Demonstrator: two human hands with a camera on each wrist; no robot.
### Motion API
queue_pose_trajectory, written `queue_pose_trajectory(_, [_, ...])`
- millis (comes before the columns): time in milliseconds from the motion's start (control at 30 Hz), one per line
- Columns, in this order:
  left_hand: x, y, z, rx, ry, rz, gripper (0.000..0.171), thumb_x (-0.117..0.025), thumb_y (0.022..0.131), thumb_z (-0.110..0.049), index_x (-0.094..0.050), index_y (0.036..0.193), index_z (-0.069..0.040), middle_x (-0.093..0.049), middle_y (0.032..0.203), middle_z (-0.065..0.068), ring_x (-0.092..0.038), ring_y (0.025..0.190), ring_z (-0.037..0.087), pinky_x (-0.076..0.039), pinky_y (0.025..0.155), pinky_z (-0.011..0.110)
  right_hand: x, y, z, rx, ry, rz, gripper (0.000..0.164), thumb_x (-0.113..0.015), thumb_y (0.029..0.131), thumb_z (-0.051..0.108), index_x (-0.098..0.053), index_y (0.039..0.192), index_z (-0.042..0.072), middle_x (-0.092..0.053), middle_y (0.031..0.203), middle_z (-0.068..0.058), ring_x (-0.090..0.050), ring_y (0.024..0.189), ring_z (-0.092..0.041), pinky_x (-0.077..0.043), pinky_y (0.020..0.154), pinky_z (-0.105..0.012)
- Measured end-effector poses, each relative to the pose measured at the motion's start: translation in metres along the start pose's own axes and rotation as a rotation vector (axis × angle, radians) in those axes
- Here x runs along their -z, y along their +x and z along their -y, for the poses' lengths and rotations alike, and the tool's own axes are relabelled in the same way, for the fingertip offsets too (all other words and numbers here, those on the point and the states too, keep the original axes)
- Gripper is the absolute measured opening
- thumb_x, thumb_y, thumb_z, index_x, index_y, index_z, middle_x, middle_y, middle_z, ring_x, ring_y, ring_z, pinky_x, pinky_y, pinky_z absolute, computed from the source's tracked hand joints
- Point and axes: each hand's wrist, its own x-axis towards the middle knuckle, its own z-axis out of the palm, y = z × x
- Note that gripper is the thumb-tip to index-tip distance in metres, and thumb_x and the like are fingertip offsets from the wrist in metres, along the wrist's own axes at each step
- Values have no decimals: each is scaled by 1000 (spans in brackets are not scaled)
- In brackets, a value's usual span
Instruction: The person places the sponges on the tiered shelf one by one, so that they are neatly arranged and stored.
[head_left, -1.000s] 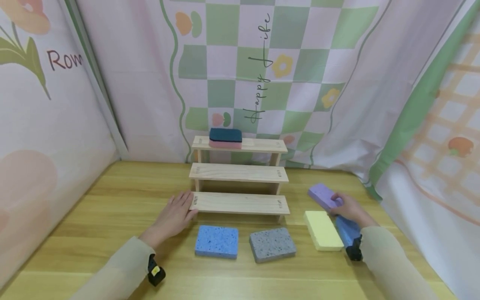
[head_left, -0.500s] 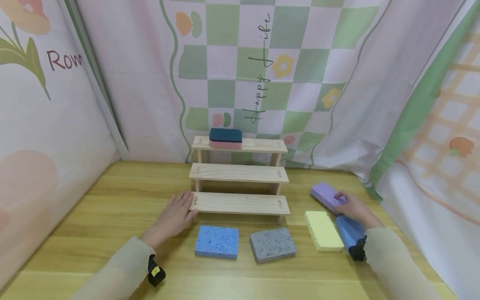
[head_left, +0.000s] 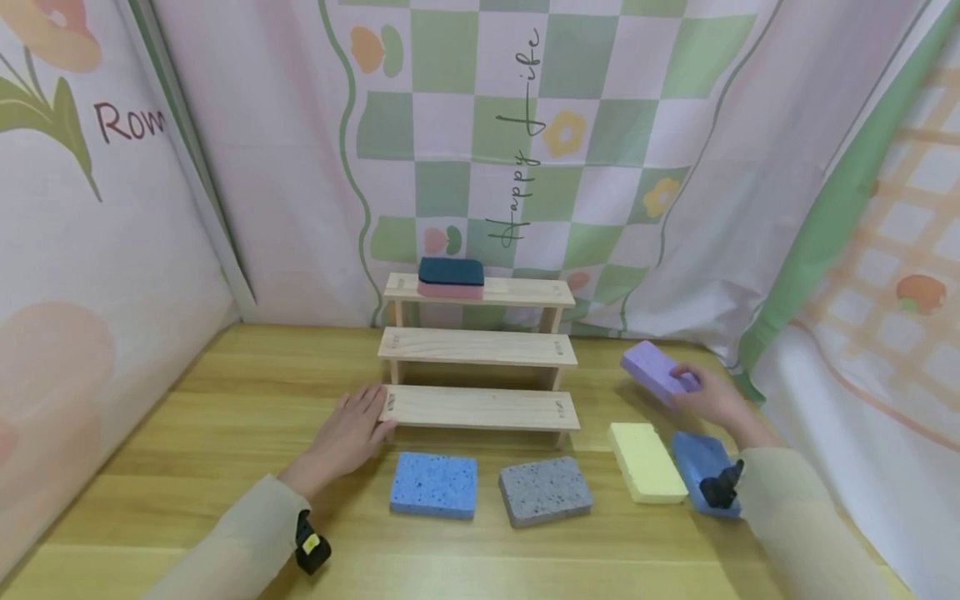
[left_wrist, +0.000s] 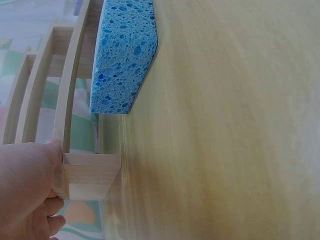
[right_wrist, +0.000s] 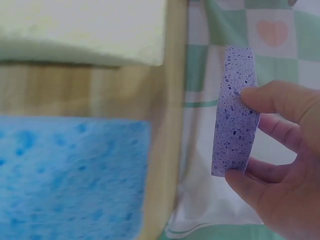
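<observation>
My right hand (head_left: 712, 396) pinches a purple sponge (head_left: 654, 371) between thumb and fingers at the right of the table. In the right wrist view the purple sponge (right_wrist: 235, 110) appears edge-on, with the thumb and fingertips on its sides. At the left end of a three-step wooden rack (head_left: 480, 407), my left hand (head_left: 345, 433) holds the lowest step. The left wrist view shows the thumb at that board and fingers curled beneath it. A sponge with a dark green top and pink base (head_left: 452, 277) sits on the top step, left of its middle.
In front of the rack lie a speckled blue sponge (head_left: 433, 483) and a grey sponge (head_left: 545, 492). Further right are a pale yellow sponge (head_left: 647, 462) and a second blue sponge (head_left: 697, 458), partly under the right wrist camera. Printed curtains (head_left: 300, 167) enclose the table.
My right hand has raised the purple sponge off the table and shifted slightly right, uncovering more of the second blue sponge. The left hand stays on the rack.
</observation>
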Motion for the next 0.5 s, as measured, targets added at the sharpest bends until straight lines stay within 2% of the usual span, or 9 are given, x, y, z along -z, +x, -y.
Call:
queue_pose_trajectory(167, [1,0,0,0,4,1,58,-41,99,-30,-28,139,11,-27,143,27,-24,130,41,-16,106,54,8,6,11,65,2,-43,40,-66,78,7,-52,111,-10,-51,109,-36,-49,97,-46,-38,82,-54])
queue_pose_trajectory(400, [2,0,0,0,11,3,58,-41,99,-29,-28,139,11,-28,142,27,-25,130,41,-16,106,54,20,10,37,25,1,0,46,-66,82,14,-48,119,-8,-46,116,-37,-48,97,-45,-40,78,-53])
queue_pose_trajectory(500, [1,0,1,2,12,2,58,-41,99,-29,-27,139,10,-28,142,27,-25,130,41,-16,106,54,24,11,45,25,5,5,47,-65,83,14,-47,121,-8,-44,119,-37,-46,100,-46,-39,80,-56])
